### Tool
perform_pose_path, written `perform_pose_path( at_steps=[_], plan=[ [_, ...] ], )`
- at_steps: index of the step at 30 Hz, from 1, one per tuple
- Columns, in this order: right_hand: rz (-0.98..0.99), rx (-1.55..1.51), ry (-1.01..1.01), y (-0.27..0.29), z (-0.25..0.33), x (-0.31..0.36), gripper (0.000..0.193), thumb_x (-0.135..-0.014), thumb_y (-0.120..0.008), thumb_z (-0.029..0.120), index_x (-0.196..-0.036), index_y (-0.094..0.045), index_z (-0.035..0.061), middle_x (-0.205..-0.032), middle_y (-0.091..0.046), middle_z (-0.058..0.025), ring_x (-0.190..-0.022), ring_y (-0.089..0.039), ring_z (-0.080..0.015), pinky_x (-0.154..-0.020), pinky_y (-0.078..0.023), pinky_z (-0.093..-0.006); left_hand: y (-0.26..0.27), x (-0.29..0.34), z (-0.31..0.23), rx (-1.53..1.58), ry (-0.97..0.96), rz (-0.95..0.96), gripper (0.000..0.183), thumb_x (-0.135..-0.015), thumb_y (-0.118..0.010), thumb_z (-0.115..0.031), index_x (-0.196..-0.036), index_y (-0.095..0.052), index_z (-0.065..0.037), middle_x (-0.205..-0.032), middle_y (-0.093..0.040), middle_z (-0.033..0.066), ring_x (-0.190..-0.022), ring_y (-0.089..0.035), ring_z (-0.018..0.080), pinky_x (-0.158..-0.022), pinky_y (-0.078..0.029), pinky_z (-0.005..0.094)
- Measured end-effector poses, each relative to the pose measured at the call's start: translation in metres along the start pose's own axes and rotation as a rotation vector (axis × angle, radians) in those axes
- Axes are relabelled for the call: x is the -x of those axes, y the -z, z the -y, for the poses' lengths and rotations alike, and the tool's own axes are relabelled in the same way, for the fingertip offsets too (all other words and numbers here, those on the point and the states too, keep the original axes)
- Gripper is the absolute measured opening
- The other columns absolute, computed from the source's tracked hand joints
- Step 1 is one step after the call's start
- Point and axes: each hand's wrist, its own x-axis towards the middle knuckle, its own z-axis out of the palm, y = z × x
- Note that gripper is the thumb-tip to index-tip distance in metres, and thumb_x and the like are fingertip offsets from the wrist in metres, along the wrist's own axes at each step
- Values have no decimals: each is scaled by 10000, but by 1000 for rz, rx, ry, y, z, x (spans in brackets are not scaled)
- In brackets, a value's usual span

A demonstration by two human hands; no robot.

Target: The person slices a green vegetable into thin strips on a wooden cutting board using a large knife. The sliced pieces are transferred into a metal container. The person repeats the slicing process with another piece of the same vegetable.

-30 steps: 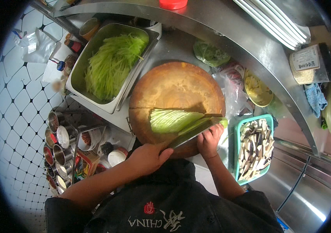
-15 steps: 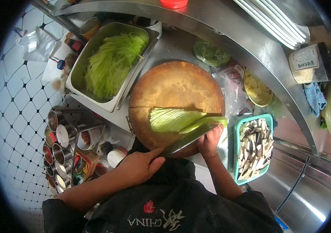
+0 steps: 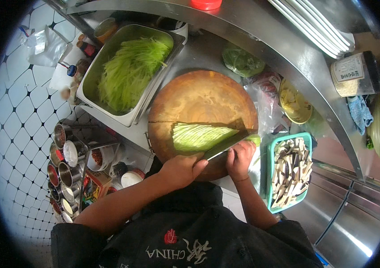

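Note:
A row of thin, pale green slices, celtuce by their look (image 3: 203,136), lies fanned on the round wooden chopping board (image 3: 203,98). My left hand (image 3: 182,170) is closed round the handle end of a cleaver (image 3: 225,145). Its blade slants up to the right, along the right end of the slices. On the blade's other side, my right hand (image 3: 240,158) has its fingers curled over the uncut piece of celtuce (image 3: 254,139) at the board's right edge. Part of that piece is hidden by fingers and blade.
Left of the board, a steel pan (image 3: 83,93) holds green shreds. A teal basket (image 3: 270,178) of cut eggplant strips stands on the right. Several seasoning tins (image 3: 69,174) sit lower left. A bagged green vegetable (image 3: 242,62) and a yellow bowl (image 3: 308,115) lie beneath the curved steel shelf (image 3: 288,58).
My left hand and the cleaver have moved up and to the right. The blade now lies across the slices' right end; my right hand has stayed nearly in place.

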Motion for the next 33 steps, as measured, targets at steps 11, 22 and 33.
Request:
perform_pose_path(
  at_steps=[11,22,33],
  plan=[
    [-10,-7,20,-2,-2,1,253,-766,-677,32,-1015,-630,40,-1081,-620,-161,-1041,-572,-389,-988,-414,-524,49,54,-30,106,168,157,486,-1050,-444,-428,-1290,-605,-38,-994,-685,300,-952,-663,477,-852,-520,554],
    [-6,8,3,2,4,-2,254,-756,-746,27,-971,-628,93,-1043,-581,-102,-1034,-551,-348,-994,-415,-512,-10,-18,-11,43,28,-40,527,-1041,-425,-470,-1016,-675,-7,-928,-688,287,-920,-658,482,-839,-507,549],
    [-15,104,-5,10,-13,2,199,-763,-731,109,-935,-631,118,-1112,-558,-117,-1103,-523,-357,-1115,-274,-631,3,-1,-20,63,-21,-35,510,-1038,-442,-466,-1014,-654,-3,-885,-685,281,-869,-662,475,-796,-511,554]
  ],
)
